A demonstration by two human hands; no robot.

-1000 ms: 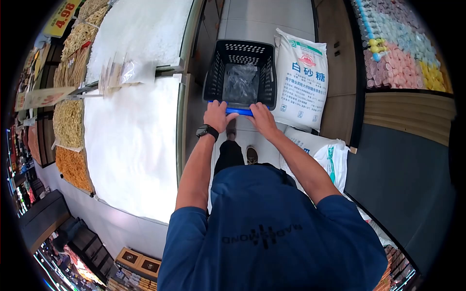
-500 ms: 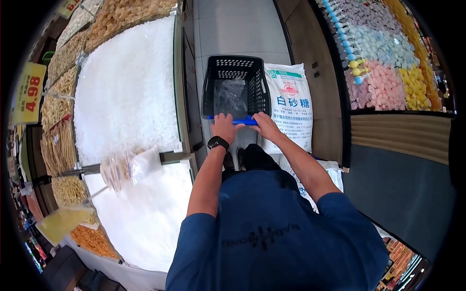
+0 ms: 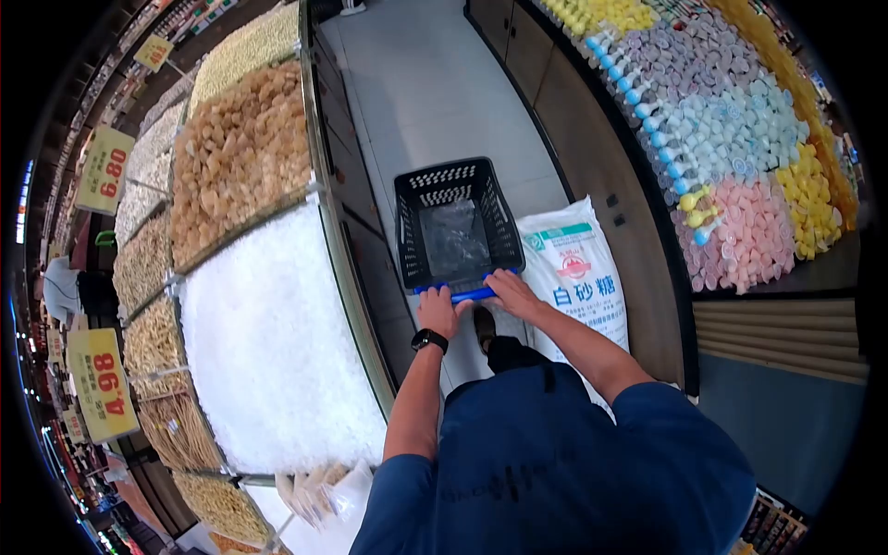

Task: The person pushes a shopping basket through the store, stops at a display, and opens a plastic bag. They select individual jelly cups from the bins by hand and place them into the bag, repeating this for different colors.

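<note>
The fingers of both hands are curled shut around the blue handle (image 3: 474, 295) at the near rim of a black basket (image 3: 413, 222). The left hand (image 3: 439, 313) grips its left end and the right hand (image 3: 511, 290) its right end, a short stretch of bare handle showing between them. A black watch (image 3: 430, 339) sits on the left wrist.

The basket stands on the tiled floor (image 3: 416, 92) of the aisle, just ahead of the person, with a clear plastic bag (image 3: 453, 240) lying inside it. Just to its right a white sack (image 3: 578, 277) leans against the wooden counter. To the left runs a bin of white crystals (image 3: 268, 342), with brown lumps (image 3: 240, 157) in the bin beyond it. Yellow price signs (image 3: 102, 381) stand further left. On the far right lie pastel-coloured sweets (image 3: 731, 139).
</note>
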